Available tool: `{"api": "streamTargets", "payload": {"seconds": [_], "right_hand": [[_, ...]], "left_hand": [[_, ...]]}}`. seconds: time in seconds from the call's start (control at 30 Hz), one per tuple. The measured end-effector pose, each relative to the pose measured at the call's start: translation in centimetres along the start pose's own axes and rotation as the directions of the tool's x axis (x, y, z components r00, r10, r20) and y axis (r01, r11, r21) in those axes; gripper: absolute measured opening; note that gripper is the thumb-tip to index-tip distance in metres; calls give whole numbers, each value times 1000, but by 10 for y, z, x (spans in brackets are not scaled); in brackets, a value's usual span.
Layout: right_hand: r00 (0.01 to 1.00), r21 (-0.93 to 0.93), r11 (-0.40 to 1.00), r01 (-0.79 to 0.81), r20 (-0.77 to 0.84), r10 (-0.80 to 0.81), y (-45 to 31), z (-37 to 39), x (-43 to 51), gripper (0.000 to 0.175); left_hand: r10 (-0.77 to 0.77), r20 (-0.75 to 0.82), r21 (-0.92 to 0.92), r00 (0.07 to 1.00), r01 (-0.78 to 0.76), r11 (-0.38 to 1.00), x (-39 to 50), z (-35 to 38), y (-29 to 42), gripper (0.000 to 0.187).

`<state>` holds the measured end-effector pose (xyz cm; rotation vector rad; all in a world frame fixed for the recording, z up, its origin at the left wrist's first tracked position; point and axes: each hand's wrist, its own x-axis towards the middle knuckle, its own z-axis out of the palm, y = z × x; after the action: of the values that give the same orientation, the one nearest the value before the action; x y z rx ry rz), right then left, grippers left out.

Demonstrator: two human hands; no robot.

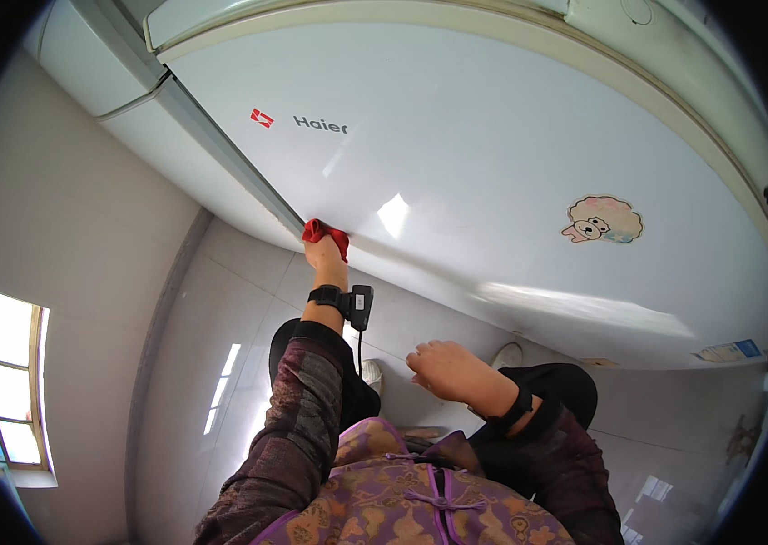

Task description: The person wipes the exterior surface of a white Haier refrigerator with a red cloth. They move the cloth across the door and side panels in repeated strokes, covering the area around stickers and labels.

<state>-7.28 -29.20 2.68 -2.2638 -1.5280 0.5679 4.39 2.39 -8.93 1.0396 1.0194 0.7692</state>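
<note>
My left hand (324, 253) holds a red cloth (329, 235) against the lower left edge of a white Haier refrigerator door (479, 150), beside the dark gap along that edge. A black strap with a small black device and a cable (360, 308) is on that wrist. My right hand (444, 370) hangs in front of my body, fingers loosely curled, with nothing seen in it; it does not touch the door. Its wrist also bears a black strap. A curly-haired dog sticker (603, 219) is on the door.
Grey floor tiles (234, 300) lie below, with my shoes near the refrigerator's base. A pale wall (77, 204) with a dark skirting (159, 340) runs down the left side, and a window (12, 381) is set at far left. Another sticker (731, 351) is near the door's right end.
</note>
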Motion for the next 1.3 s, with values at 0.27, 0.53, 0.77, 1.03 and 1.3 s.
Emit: {"api": "streamTargets", "payload": {"seconds": [0.27, 0.53, 0.77, 1.03, 1.3], "right_hand": [[999, -18, 1000, 17, -33, -18, 4, 4, -3, 20], [994, 7, 999, 53, -97, -53, 6, 10, -8, 18], [997, -2, 1000, 25, -71, -25, 4, 6, -8, 17], [995, -7, 999, 41, -89, -41, 4, 5, -8, 17], [994, -7, 1000, 5, -114, -6, 9, 6, -7, 17]], "left_hand": [[188, 51, -129, 981, -180, 975, -36, 16, 89, 39], [613, 189, -449, 767, -488, 749, -112, 45, 259, 41], [783, 116, -455, 611, -668, 589, -153, 66, 310, 31], [491, 141, -264, 860, -445, 856, -99, 33, 171, 33], [99, 158, -162, 982, -73, 984, -65, 9, 75, 40]]}}
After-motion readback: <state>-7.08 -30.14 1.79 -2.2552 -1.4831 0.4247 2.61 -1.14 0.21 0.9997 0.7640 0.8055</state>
